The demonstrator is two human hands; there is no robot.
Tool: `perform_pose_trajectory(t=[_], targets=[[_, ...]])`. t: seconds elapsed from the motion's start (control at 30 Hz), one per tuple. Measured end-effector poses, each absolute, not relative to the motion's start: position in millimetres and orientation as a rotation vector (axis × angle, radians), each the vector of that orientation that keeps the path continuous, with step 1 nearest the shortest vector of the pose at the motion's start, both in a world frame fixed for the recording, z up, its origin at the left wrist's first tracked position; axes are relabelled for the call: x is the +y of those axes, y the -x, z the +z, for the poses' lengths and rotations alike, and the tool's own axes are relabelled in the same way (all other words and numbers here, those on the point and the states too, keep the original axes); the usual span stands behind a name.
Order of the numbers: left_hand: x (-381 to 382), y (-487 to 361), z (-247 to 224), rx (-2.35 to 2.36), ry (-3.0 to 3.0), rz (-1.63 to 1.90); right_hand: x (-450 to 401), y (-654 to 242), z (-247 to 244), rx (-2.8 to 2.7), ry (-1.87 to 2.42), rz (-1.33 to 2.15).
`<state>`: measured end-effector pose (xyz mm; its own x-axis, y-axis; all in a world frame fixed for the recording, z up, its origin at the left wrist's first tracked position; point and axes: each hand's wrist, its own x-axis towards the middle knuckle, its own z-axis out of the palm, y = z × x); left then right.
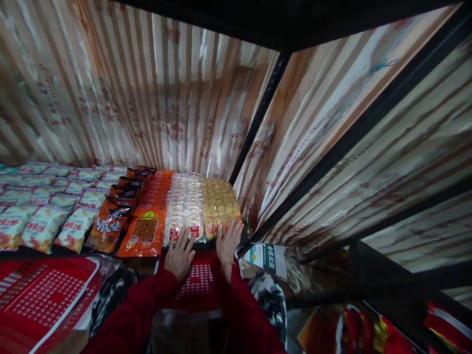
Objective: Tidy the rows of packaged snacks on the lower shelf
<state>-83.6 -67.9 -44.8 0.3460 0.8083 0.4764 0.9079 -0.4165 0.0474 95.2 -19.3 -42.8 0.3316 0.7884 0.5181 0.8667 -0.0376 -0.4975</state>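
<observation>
My left hand [180, 254] lies open, fingers spread, at the front of the rows of round white packaged snacks [184, 211] with red labels. Fingers apart, my right hand [228, 241] rests at the front right corner of the yellow packaged snacks [220, 204] in clear wrap. Neither hand grips anything; both seem to touch the front packs. Just left of the white packs lies an orange bag of stick snacks [143, 231], with more orange bags behind it.
Brown snack bags [106, 223] and rows of pale snack bags [44, 223] fill the shelf's left side. Below are red plastic baskets [51, 290]. Black metal posts [260, 118] and striped plastic sheeting [191, 98] bound the shelf. Red packages [356, 329] lie at lower right.
</observation>
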Motion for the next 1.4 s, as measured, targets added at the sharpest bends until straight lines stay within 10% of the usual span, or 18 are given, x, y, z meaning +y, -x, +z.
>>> perform_pose_trajectory(t=[1.4], targets=[[-77.8, 85.3, -28.2, -1.582, 2.348, -0.535, -2.1, -118.9, -39.1, -1.641, 1.412, -0.488]])
